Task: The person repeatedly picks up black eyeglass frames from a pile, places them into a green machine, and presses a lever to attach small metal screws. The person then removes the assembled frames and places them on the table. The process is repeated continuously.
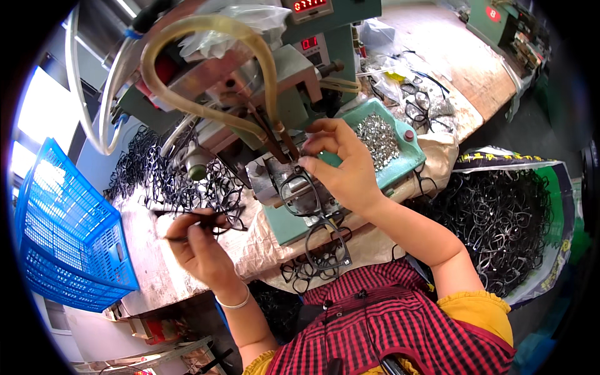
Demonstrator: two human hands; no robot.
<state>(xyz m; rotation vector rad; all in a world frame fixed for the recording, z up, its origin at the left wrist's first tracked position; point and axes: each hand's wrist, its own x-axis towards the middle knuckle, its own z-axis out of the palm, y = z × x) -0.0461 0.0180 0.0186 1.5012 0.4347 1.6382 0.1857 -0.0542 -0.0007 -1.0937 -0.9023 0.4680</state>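
My left hand [201, 251] is closed on a black eyeglass frame [231, 220], held over the table left of the green machine base. My right hand [345, 164] is at the work point, its thumb and fingertips pinched together; whatever they grip is too small to make out. Just left of those fingertips, two brown rods [275, 149] of the bench machine [275, 215] point down at a metal fixture. A black eyeglass frame [320, 203] rests at the fixture below my right fingertips. Another black eyeglass frame [327, 265] hangs at the machine's front edge.
A green tray [409, 157] of small metal parts [377, 139] lies beside my right wrist. Black frames pile up behind my left hand [181, 181] and in a large sack [500, 219] at right. A blue plastic basket [75, 250] stands at left. Hoses [212, 25] loop overhead.
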